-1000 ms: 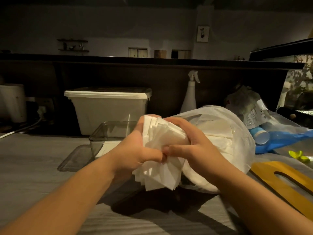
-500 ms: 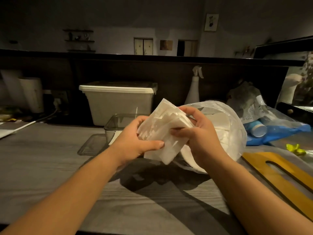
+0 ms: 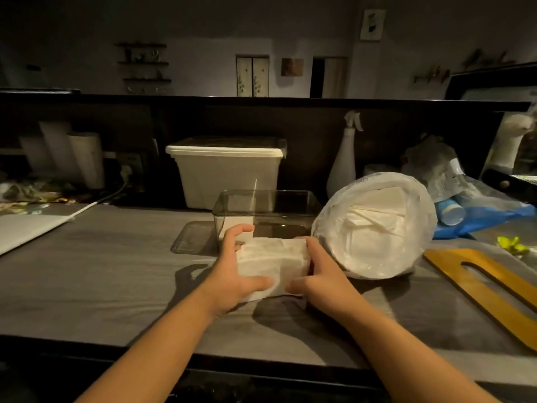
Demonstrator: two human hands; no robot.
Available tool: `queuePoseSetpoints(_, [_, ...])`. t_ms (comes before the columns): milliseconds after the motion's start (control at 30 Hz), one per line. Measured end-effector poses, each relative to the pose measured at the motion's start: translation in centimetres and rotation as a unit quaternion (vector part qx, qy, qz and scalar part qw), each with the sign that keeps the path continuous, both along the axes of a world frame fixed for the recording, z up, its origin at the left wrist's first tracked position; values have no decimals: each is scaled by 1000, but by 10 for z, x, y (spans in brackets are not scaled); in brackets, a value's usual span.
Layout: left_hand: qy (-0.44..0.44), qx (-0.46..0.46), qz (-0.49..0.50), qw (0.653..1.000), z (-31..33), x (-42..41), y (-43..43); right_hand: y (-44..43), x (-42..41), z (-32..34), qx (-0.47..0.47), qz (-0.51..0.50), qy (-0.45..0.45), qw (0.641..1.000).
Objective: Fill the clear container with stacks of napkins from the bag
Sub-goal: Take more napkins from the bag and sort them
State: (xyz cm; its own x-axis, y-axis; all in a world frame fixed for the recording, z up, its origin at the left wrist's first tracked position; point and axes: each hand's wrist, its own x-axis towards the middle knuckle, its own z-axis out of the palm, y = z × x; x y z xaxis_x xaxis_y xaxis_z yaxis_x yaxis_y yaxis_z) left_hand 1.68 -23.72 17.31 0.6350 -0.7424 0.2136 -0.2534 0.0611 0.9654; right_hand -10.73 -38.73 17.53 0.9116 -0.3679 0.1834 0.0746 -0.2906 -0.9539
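A person stands at a grey counter (image 3: 116,271) with both arms reaching forward. Between the hands is a stack of napkins (image 3: 273,260) — white, folded, lying flat with its long side toward the camera. The left hand (image 3: 232,269) grips the stack's left end, thumb pressed on the near face and fingers curled over the far edge. The right hand (image 3: 319,274) holds the right end the same way, thumb in front and fingers wrapped round the far side. The stack sits just in front of the clear container (image 3: 267,205), low at the near wall and not inside it. A shadow falls on the counter below; whether the stack touches the counter cannot be told.

The container stands upright and open at the top. Something white shows inside its left part, behind the left hand's fingers. A clear lid (image 3: 191,238) lies flat on the counter just left of the container.

The bag (image 3: 374,225) — thin, see-through plastic — lies on its side just right of the container, with more white napkins packed inside.

Behind the container stands a white bin (image 3: 229,173) with its lid on, and to its right a white spray bottle (image 3: 344,161). A wooden board (image 3: 479,283) with a long slot lies at the right edge of the counter, near the bag. Farther back on the right are a blue plastic bag (image 3: 488,216) and a blue cup (image 3: 450,212) on its side.
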Motion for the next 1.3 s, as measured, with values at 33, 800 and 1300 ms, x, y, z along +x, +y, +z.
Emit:
queuePoseSetpoints(33, [-12, 7, -9, 1000, 0, -2, -1, 2, -1, 1, -2, 20, 6, 1000])
queuePoseSetpoints(800, [-53, -12, -3, 999, -11, 7, -10, 4, 2, -2, -1, -65, -71, 995])
queuePoseSetpoints(1300, [-56, -20, -11, 998, -7, 1, -7, 1, -3, 1, 21, -149, -64, 987])
